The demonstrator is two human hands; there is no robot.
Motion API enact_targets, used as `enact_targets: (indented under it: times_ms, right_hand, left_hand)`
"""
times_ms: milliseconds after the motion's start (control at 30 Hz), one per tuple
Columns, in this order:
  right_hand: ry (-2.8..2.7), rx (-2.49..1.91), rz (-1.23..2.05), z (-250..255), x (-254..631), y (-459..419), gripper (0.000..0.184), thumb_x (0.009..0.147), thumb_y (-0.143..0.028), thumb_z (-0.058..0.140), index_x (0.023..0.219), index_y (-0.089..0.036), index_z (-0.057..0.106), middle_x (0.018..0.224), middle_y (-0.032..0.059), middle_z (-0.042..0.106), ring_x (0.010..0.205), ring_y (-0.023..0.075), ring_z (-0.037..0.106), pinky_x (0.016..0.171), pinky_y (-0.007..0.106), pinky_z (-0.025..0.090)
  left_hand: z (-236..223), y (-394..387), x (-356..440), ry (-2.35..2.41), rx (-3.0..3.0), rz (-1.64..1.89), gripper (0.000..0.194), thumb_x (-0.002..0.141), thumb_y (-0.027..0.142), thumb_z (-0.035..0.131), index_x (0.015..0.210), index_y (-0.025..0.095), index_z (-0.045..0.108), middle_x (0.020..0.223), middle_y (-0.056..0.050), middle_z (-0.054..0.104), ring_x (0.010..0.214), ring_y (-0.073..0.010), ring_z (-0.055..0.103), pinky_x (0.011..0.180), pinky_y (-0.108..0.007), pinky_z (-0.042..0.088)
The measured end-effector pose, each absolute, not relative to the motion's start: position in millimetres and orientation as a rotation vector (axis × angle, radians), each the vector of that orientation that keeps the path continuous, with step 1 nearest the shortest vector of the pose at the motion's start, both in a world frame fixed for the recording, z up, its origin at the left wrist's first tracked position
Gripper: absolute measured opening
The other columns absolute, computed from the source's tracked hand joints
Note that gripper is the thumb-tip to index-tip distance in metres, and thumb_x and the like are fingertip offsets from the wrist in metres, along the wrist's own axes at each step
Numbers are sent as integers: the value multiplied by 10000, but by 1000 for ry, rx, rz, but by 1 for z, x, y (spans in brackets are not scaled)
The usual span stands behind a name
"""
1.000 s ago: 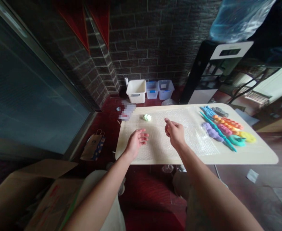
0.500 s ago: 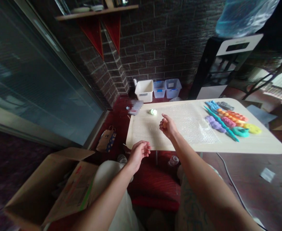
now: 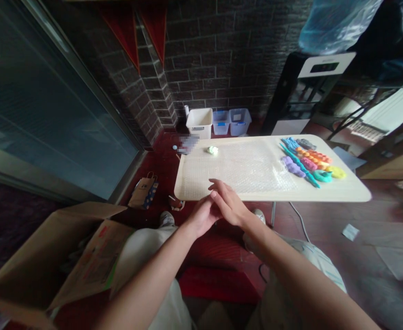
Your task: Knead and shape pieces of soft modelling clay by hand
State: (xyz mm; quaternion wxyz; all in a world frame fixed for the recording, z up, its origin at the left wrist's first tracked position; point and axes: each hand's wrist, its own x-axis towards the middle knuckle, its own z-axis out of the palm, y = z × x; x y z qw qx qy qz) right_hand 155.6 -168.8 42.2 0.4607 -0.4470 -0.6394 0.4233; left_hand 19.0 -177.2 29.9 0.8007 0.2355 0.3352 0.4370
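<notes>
My right hand (image 3: pixel 230 204) overlaps my left hand (image 3: pixel 204 217); right fingers slightly apart, left ones hidden, can't tell. Pale green lump (image 3: pixel 212 150) on bubble wrap (image 3: pixel 249 165), far side, beyond fingertips.

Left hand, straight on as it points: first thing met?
The right hand, overlapping its fingers in view; actual contact is hard to tell. Past that, probably the bubble wrap, though depth is unclear.
</notes>
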Motion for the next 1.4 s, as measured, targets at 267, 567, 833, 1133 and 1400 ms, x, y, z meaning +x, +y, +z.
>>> enact_targets:
  times_ms: [267, 567, 833, 1133, 1400]
  right_hand:
    - [-1369, -1032, 1209, 33, 162, -220, 386, 1003, -447, 653, 1334, -248, 654, 1325, 119, 744, 1213, 266, 719, 1061, 479, 561]
    - [-1421, -1041, 1155, 38, 140, -248, 387, 985, -426, 715, 1326, -244, 717, 1231, 107, 783, 1113, 251, 750, 1014, 459, 609]
    - [-1681, -1167, 669, 51, 120, -269, 370, 1065, -419, 549, 1344, -233, 705, 1340, 142, 691, 1253, 303, 667, 1077, 501, 557]
    - [-2005, -1266, 263, 63, 112, -247, 464, 1078, -455, 481, 807, -177, 735, 765, 97, 708, 662, 199, 648, 635, 319, 478]
    - [-1690, -1403, 328, 46, 153, -192, 669, 1094, -528, 452, 502, -217, 462, 439, -9, 454, 411, 105, 385, 502, 308, 270]
  left_hand:
    - [40, -224, -14, 694, 470, 934, 374, 857, 470, 824, 1025, 149, 733, 937, -62, 684, 787, -160, 615, 724, -300, 523]
    - [47, -246, -37, 631, 648, 1011, 327, 948, 364, 749, 1220, 191, 690, 1016, -48, 673, 818, -165, 663, 744, -311, 553]
    - [47, -261, -39, 646, 645, 1033, 305, 878, 328, 848, 1125, 176, 753, 1053, -49, 669, 947, -155, 626, 804, -267, 553]
    - [49, -262, -23, 585, 443, 958, 313, 868, 444, 781, 1005, 170, 715, 1025, -108, 750, 1078, -286, 689, 939, -399, 542]
    - [34, -236, -28, 811, 476, 824, 419, 992, 492, 633, 1140, 110, 720, 1182, -190, 749, 1023, -289, 723, 965, -438, 529]
